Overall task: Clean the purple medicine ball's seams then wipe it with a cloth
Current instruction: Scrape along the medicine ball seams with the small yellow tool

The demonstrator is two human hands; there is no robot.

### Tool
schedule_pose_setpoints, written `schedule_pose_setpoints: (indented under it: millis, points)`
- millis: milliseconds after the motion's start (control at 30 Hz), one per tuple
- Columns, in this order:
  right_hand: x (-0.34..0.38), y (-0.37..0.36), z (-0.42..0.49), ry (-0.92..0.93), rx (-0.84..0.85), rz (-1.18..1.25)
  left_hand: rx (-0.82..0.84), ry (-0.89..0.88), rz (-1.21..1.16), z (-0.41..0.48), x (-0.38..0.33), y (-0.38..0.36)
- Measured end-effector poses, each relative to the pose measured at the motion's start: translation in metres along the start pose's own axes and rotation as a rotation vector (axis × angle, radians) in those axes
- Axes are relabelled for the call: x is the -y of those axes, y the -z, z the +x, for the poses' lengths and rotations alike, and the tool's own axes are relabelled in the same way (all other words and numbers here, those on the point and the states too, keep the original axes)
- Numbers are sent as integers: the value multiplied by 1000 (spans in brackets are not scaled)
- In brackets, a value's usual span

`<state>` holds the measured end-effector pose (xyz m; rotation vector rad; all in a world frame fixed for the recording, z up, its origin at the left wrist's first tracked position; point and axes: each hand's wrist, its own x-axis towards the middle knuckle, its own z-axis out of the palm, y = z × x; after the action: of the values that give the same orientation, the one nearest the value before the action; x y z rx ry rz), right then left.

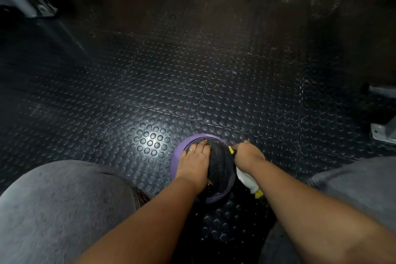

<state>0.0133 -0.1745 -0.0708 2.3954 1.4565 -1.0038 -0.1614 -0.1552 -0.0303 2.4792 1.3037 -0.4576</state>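
The purple medicine ball (179, 152) with black textured panels sits on the studded floor between my knees. My left hand (196, 159) lies flat on top of the ball, fingers straight, a ring on one finger. My right hand (248, 154) is curled round a white-and-yellow thing (249, 180) at the ball's right side; a yellow tip shows by the fingers against the ball and a white part with a yellow end hangs below the wrist. Whether this is a brush or a cloth is unclear.
Black rubber floor (171, 81) with round studs stretches ahead. A grey metal frame leg (27, 4) stands at the far left. Metal base plates (383, 133) sit at the right edge. My grey-trousered knees (64, 199) flank the ball.
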Motion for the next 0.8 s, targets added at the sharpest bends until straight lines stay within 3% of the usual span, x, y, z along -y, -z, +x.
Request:
schedule_pose_setpoints:
  millis: [233, 433, 667, 800]
  points:
    - [30, 17, -1, 146, -78, 139, -2, 18, 11, 3, 2, 3]
    - [33, 23, -18, 202, -32, 48, 14, 24, 4, 8, 2, 4]
    - [25, 16, -42, 291, 5, 180, 27, 77, -73, 17, 15, 15]
    - [28, 14, -43, 298, -93, 238, 27, 91, -85, 15, 20, 16]
